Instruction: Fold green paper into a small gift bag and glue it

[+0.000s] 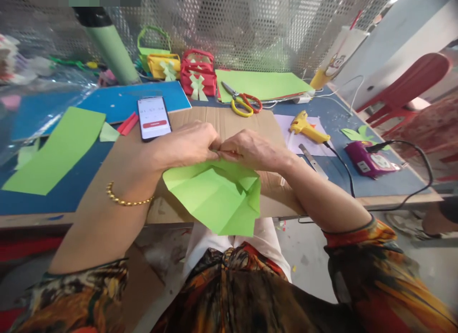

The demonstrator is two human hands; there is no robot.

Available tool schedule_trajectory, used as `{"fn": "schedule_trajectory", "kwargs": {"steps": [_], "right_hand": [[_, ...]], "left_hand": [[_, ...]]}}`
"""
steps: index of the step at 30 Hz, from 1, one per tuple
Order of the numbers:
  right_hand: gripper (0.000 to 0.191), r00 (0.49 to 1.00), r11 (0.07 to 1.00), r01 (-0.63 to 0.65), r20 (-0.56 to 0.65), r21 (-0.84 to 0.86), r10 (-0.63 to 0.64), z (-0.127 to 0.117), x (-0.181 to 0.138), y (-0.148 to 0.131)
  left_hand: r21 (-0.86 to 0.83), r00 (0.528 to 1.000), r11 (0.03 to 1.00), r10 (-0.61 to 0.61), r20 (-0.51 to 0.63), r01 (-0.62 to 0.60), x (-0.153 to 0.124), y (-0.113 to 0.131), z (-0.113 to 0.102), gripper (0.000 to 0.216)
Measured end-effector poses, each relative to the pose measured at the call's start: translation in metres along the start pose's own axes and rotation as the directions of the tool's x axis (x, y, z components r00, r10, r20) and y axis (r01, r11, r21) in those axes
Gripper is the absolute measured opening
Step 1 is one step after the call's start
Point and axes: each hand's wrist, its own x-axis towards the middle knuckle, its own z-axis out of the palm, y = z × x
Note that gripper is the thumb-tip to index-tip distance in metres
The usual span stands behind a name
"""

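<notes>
Both hands (222, 149) pinch folded green paper (218, 194)

Cardboard sheet (229, 120) on table (67, 197), centre. Folded paper (214, 194) at its near edge, under both hands. Phone (153, 117) left, far. Scissors (241, 103) beyond cardboard. Glue gun (307, 128) right; paper baskets (179, 68) far, behind phone.

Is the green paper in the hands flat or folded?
Folded. The green paper shows creases and turned-in flaps, and the left hand and right hand pinch its top edge.
</notes>
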Motion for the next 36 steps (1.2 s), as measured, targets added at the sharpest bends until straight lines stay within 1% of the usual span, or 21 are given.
{"fn": "schedule_trajectory", "kwargs": {"steps": [2,4,6,8,10,12,14,15,17,19,23,28,30,34,36], "right_hand": [[0.027,0.999,0.998,-0.041,-0.01,-0.042,0.041,-0.002,-0.001,-0.002],[0.035,0.996,0.994,-0.085,-0.006,-0.066,0.085,-0.006,-0.004,-0.001],[0.044,0.994,0.991,-0.105,0.033,-0.078,0.108,-0.013,-0.008,0.004],[0.049,0.989,0.99,-0.113,0.086,-0.085,0.121,-0.02,-0.012,0.01],[0.045,0.983,0.988,-0.136,0.115,-0.069,0.143,-0.025,-0.016,0.015],[0.034,0.978,0.988,-0.152,0.138,-0.024,0.154,-0.028,-0.018,0.018],[0.025,0.981,0.989,-0.148,0.13,0.017,0.144,-0.028,-0.019,0.02],[0.024,0.984,0.99,-0.139,0.114,0.029,0.135,-0.028,-0.018,0.02],[0.027,0.99,0.992,-0.117,0.079,0.04,0.114,-0.026,-0.018,0.02],[0.031,0.993,0.995,-0.096,0.07,0.029,0.094,-0.025,-0.018,0.02],[0.035,0.993,0.998,-0.067,0.094,-0.019,0.069,-0.026,-0.019,0.018],[0.035,0.994,0.998,-0.069,0.09,0.011,0.067,-0.028,-0.021,0.015],[0.034,0.994,0.997,-0.074,0.081,0.022,0.072,-0.029,-0.022,0.015],[0.027,0.991,0.993,-0.114,0.073,0.029,0.112,-0.027,-0.02,0.017],[0.028,0.987,0.99,-0.139,0.086,0.012,0.138,-0.025,-0.018,0.016]], "left_hand": [[-0.004,1.0,1.0,0.016,-0.009,-0.016,-0.002,0.001,-0.001,0.022],[0.023,0.998,0.999,0.032,-0.046,-0.031,-0.003,0.0,-0.002,0.022],[0.066,0.996,0.997,0.034,-0.084,-0.028,-0.003,-0.003,-0.002,0.021],[0.096,0.995,0.995,0.02,-0.095,-0.011,-0.003,-0.005,-0.004,0.019],[0.105,0.997,0.994,-0.01,-0.077,0.018,-0.003,-0.007,-0.006,0.017],[0.104,0.997,0.994,-0.033,-0.065,0.04,-0.004,-0.008,-0.008,0.016],[0.098,0.998,0.994,-0.032,-0.052,0.037,-0.005,-0.008,-0.01,0.015],[0.09,0.998,0.995,-0.029,-0.047,0.033,-0.005,-0.009,-0.011,0.015],[0.068,0.999,0.997,-0.033,-0.037,0.035,-0.006,-0.01,-0.012,0.014],[0.05,0.998,0.997,-0.052,-0.022,0.053,-0.007,-0.011,-0.012,0.013],[0.066,0.996,0.995,-0.079,0.037,0.076,-0.005,-0.008,-0.01,0.011],[0.046,0.996,0.997,-0.059,0.071,0.056,-0.004,-0.002,-0.007,0.017],[0.053,0.997,0.998,-0.05,0.066,0.046,-0.004,-0.002,-0.006,0.015],[0.105,0.999,0.994,0.038,0.016,-0.04,-0.004,-0.002,-0.005,0.015],[0.135,0.999,0.99,0.044,-0.008,-0.043,-0.005,-0.001,-0.004,0.015]]}}
